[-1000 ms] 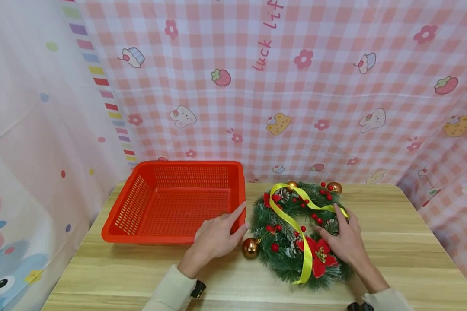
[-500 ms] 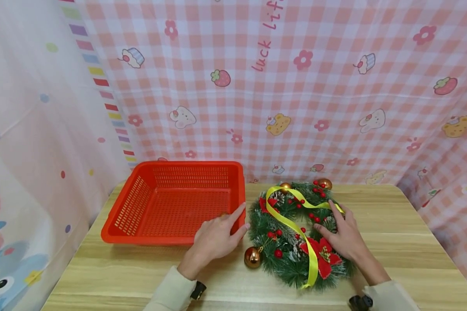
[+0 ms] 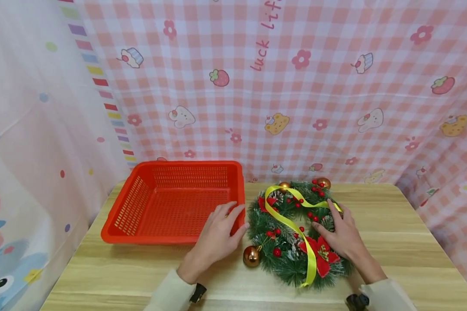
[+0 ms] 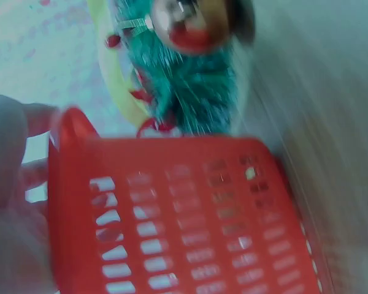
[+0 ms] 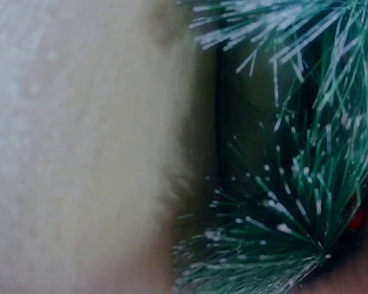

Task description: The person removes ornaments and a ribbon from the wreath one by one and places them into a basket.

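Observation:
A green Christmas wreath (image 3: 265,224) with red berries, a red poinsettia, gold baubles and a yellow ribbon (image 3: 286,222) lies on the wooden table (image 3: 393,242). My right hand (image 3: 336,231) rests on its right side, fingers spread and fairly straight, thumb toward the inner hole. My left hand (image 3: 227,222) holds the near right corner of a red plastic basket (image 3: 187,164), fingers over the rim and thumb on the outer wall. The blurred left wrist view shows the basket wall (image 4: 190,226), my fingers (image 4: 6,147) at its rim and a gold bauble (image 4: 193,24). The right wrist view shows only wreath needles (image 5: 282,202).
A loose-hanging gold bauble (image 3: 251,256) sits at the wreath's left edge, just in front of the basket corner. Pink checked cloth (image 3: 295,108) hangs close behind the table and along both sides. Bare wood shows at the front and far right.
The wreath has slid a little back and left under my right hand. My left fingers have moved from pointing along the basket's edge to lying over its rim.

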The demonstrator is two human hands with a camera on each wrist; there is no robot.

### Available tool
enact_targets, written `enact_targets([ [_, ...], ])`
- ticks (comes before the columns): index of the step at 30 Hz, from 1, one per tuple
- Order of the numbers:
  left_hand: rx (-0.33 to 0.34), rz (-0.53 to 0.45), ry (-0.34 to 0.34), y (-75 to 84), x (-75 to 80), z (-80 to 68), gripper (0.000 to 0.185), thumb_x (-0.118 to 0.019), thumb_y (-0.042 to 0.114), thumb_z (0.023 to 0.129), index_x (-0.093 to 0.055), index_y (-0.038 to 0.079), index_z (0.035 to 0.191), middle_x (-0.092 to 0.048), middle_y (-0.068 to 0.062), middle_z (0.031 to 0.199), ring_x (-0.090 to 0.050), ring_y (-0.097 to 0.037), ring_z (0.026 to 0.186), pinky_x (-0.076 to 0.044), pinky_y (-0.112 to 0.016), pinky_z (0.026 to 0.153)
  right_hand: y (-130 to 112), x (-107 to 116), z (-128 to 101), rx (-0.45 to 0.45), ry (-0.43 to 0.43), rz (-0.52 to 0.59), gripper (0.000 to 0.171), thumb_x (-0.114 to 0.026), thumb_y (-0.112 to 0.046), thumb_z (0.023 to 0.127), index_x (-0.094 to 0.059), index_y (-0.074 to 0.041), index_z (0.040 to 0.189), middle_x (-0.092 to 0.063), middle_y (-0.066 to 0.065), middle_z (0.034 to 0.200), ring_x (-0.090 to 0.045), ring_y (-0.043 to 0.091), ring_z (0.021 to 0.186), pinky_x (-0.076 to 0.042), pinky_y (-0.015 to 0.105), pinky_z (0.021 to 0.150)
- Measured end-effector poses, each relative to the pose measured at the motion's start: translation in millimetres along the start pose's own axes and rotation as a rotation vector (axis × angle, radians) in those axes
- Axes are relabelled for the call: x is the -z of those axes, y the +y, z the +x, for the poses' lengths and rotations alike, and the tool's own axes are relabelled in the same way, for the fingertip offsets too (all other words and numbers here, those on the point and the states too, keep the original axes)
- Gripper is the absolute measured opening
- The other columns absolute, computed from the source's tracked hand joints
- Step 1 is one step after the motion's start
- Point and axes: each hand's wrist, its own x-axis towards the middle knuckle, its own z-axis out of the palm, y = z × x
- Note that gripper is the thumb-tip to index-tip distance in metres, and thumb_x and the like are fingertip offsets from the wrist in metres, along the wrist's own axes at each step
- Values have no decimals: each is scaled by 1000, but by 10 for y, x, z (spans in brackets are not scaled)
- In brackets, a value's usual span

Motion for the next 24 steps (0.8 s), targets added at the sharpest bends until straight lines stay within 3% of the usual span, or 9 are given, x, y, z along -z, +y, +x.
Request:
enact_targets([
  [3, -101, -72, 99, 87, -20, -33, 43, -65, 29, 96, -59, 11, 135, -55, -14, 139, -49, -27, 127, -44, -46, 104, -1, -11, -1, -5, -1, -12, 91, -55, -56, 96, -11, -7, 159, -10, 35, 157, -21, 59, 136, -31, 75, 97],
  [6, -167, -170, 142, 205, -45, -80, 36, -67, 22, 95, -61, 11, 129, -57, -9, 134, -52, -22, 123, -47, -40, 101, 6, -26, 1, -4, 0, -21, 91, -54, -56, 96, -11, -7, 159, -10, 35, 156, -22, 59, 135, -32, 75, 97],
  [8, -189, -246, 135, 285, -69, -120, 34, -67, 20, 95, -62, 11, 127, -58, -6, 132, -53, -19, 121, -49, -37, 100, 9, -30, 3, -3, 4, -27, 91, -55, -56, 96, -11, -7, 159, -10, 35, 156, -23, 59, 135, -33, 75, 96],
  [12, -194, -374, 48, 409, -145, -210, 34, -64, 19, 96, -59, 11, 129, -58, -4, 132, -53, -17, 123, -48, -36, 101, 8, -26, 11, -9, 13, -30, 92, -55, -57, 95, -11, -7, 159, -11, 35, 156, -25, 59, 134, -33, 75, 95],
  [16, -154, -409, -72, 472, -242, -310, 42, -63, 21, 98, -52, 12, 137, -54, -3, 136, -52, -18, 126, -47, -37, 103, 3, -21, 9, -12, 15, -40, 93, -55, -59, 94, -11, -7, 159, -11, 36, 156, -26, 59, 133, -34, 74, 95],
  [19, -86, -405, -146, 488, -313, -365, 52, -63, 22, 97, -44, 14, 144, -49, -2, 142, -50, -18, 130, -44, -40, 106, -2, -17, 8, -19, 13, -48, 95, -54, -61, 94, -11, -7, 159, -12, 36, 156, -27, 59, 132, -35, 74, 94],
  [24, 16, -399, -204, 475, -405, -389, 63, -64, 22, 96, -34, 15, 151, -42, -5, 150, -42, -22, 137, -40, -45, 110, -10, -15, 8, -25, 7, -49, 97, -53, -64, 93, -11, -8, 159, -11, 36, 156, -27, 59, 132, -36, 74, 92],
])
